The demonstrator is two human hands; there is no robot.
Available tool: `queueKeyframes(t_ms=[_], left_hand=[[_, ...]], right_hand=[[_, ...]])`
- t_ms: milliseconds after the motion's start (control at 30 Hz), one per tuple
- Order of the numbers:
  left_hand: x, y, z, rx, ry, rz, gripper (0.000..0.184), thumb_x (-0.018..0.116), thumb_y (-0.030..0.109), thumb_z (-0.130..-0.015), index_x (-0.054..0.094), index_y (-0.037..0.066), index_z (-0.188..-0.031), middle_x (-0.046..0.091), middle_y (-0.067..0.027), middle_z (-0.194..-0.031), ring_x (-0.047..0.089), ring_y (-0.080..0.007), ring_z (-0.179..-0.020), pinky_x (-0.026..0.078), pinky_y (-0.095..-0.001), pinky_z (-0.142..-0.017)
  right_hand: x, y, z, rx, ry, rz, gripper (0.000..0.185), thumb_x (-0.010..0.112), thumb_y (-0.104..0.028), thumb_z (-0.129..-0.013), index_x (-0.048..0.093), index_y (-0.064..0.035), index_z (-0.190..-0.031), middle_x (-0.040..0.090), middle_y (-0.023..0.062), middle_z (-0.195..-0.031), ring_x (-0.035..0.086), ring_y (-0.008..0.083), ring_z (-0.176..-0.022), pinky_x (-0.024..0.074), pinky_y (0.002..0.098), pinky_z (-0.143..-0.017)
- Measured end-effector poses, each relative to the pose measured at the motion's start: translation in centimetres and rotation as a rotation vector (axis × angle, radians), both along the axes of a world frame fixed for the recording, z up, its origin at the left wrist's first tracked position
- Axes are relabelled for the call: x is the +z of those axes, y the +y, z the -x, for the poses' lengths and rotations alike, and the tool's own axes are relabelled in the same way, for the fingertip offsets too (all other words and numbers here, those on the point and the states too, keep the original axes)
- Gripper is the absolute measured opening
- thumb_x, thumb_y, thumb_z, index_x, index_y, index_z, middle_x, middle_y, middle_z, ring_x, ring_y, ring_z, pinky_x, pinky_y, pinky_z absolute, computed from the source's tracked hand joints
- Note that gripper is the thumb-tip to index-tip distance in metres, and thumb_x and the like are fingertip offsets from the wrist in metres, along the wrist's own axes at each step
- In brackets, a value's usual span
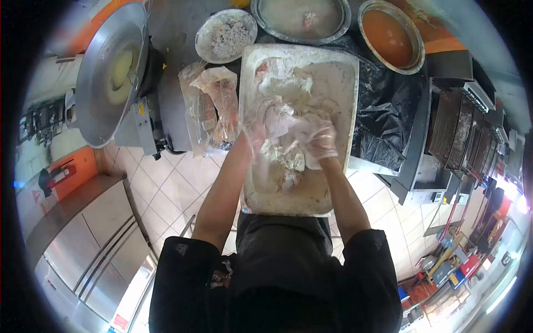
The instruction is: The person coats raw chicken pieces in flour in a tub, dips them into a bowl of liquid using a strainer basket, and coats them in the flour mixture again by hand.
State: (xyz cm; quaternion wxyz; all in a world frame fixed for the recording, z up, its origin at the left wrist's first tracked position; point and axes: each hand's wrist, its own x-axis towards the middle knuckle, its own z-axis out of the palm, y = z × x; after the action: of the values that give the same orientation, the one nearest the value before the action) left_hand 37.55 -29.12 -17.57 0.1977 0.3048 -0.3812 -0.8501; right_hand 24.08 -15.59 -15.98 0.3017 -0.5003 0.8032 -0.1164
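A large white tray (341,205) in front of me holds pale flour and several flour-coated pieces that look like raw meat. Over its middle, my left hand (260,132) and my right hand (322,139) wear thin clear plastic gloves. Both are smeared by motion, so their grip does not show. Between them is a white floury piece (280,117), which my left hand seems to touch. Another coated piece (286,157) lies just below the hands, and a further coated piece (288,83) sits toward the far side, with some pink showing near it.
Beyond the tray stand a bowl of lumpy flour (226,38), a basin of cloudy liquid (302,19) and a bowl of orange liquid (388,40). Plastic bags (216,102) lie left, near a big metal wok (105,50). Black plastic sheeting (380,133) covers the right side.
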Motion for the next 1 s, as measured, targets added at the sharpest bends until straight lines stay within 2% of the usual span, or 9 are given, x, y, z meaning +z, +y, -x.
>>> queueKeyframes(t_ms=[133,367,400,567,633,700,767,933,1000], left_hand=[[2.1,-1.7,1.0,-0.068,-0.367,0.153,0.036,0.047,0.029,-0.092,0.051,0.006,-0.119,0.059,-0.0117,-0.11,0.057,-0.0209,-0.102,0.049,-0.0308,-0.085],[0.0,-3.0,-0.1,-0.727,-0.991,1.621,0.048,0.057,0.031,-0.082,0.05,0.015,-0.127,0.039,-0.0135,-0.138,0.041,-0.0302,-0.123,0.028,-0.0386,-0.106],[-0.3,-3.1,1.1,-0.452,-0.771,0.888,0.05,0.055,0.046,-0.08,0.057,0.008,-0.112,0.06,-0.0123,-0.114,0.055,-0.0271,-0.108,0.042,-0.0369,-0.09],[1.6,-2.8,3.7,-0.257,-0.702,1.415,0.045,0.056,0.044,-0.079,0.055,0.005,-0.102,0.062,-0.0154,-0.089,0.061,-0.03,-0.086,0.045,-0.0355,-0.084],[6.8,-2.2,5.2,-0.765,-1.013,1.08,0.06,0.056,0.049,-0.079,0.049,0.007,-0.123,0.052,-0.0191,-0.122,0.055,-0.0316,-0.107,0.045,-0.0384,-0.09],[1.5,-1.2,3.5,-0.486,-1.003,1.322,0.068,0.061,0.049,-0.076,0.044,0.006,-0.126,0.053,-0.0199,-0.12,0.055,-0.0337,-0.107,0.044,-0.0394,-0.091],[4.4,-2.8,3.6,-0.58,-0.874,0.823,0.071,0.061,0.047,-0.077,0.039,0.007,-0.131,0.054,-0.0204,-0.119,0.054,-0.0356,-0.107,0.044,-0.0392,-0.091],[1.6,-2.8,2.1,-0.343,-0.729,1.544,0.048,0.056,0.044,-0.079,0.054,0.007,-0.108,0.061,-0.0169,-0.1,0.059,-0.0352,-0.089,0.047,-0.0405,-0.079],[4.8,-2.9,3.1,-0.518,-1.029,1.316,0.038,0.055,0.04,-0.08,0.053,0.006,-0.097,0.061,-0.0167,-0.098,0.06,-0.0331,-0.089,0.047,-0.0413,-0.078]], right_hand=[[-4.4,2.0,-0.4,-0.879,-0.959,0.807,0.037,0.062,-0.017,-0.08,0.057,-0.0001,-0.112,0.065,0.0098,-0.089,0.061,0.0151,-0.075,0.0506,0.0262,-0.064],[-2.2,2.0,3.1,-0.727,-0.812,0.66,0.037,0.064,-0.016,-0.079,0.057,0.0005,-0.111,0.064,0.0105,-0.091,0.061,0.0163,-0.076,0.0514,0.0276,-0.067],[-2.9,1.7,3.0,-0.751,-0.806,0.652,0.037,0.064,-0.016,-0.079,0.057,0.0006,-0.111,0.063,0.0105,-0.092,0.061,0.0164,-0.077,0.0515,0.0278,-0.068],[-5.6,1.0,4.0,-0.706,-0.811,0.645,0.037,0.065,-0.016,-0.078,0.056,0.001,-0.11,0.063,0.011,-0.093,0.061,0.0173,-0.078,0.0521,0.0288,-0.07],[-4.5,0.7,3.8,-0.675,-0.85,0.6,0.04,0.067,-0.015,-0.076,0.057,0.0,-0.111,0.063,0.0097,-0.091,0.06,0.0163,-0.079,0.0507,0.0278,-0.071],[-1.9,0.0,3.6,-0.563,-0.665,0.484,0.045,0.07,-0.018,-0.072,0.057,-0.0021,-0.111,0.062,0.0098,-0.095,0.058,0.0177,-0.085,0.048,0.0293,-0.077],[-0.8,-0.5,3.4,-0.342,-0.192,0.267,0.05,0.073,-0.029,-0.068,0.058,-0.0042,-0.109,0.059,0.013,-0.107,0.057,0.0229,-0.096,0.0456,0.0347,-0.087],[-3.1,-2.2,2.9,-0.206,-0.25,0.236,0.064,0.082,-0.024,-0.061,0.051,-0.0071,-0.115,0.061,0.0109,-0.103,0.059,0.0225,-0.095,0.0456,0.0331,-0.086],[-4.5,-2.8,1.9,-0.217,-0.217,0.446,0.073,0.08,-0.029,-0.063,0.043,-0.008,-0.122,0.057,0.0119,-0.109,0.057,0.0274,-0.098,0.0447,0.0352,-0.089]])
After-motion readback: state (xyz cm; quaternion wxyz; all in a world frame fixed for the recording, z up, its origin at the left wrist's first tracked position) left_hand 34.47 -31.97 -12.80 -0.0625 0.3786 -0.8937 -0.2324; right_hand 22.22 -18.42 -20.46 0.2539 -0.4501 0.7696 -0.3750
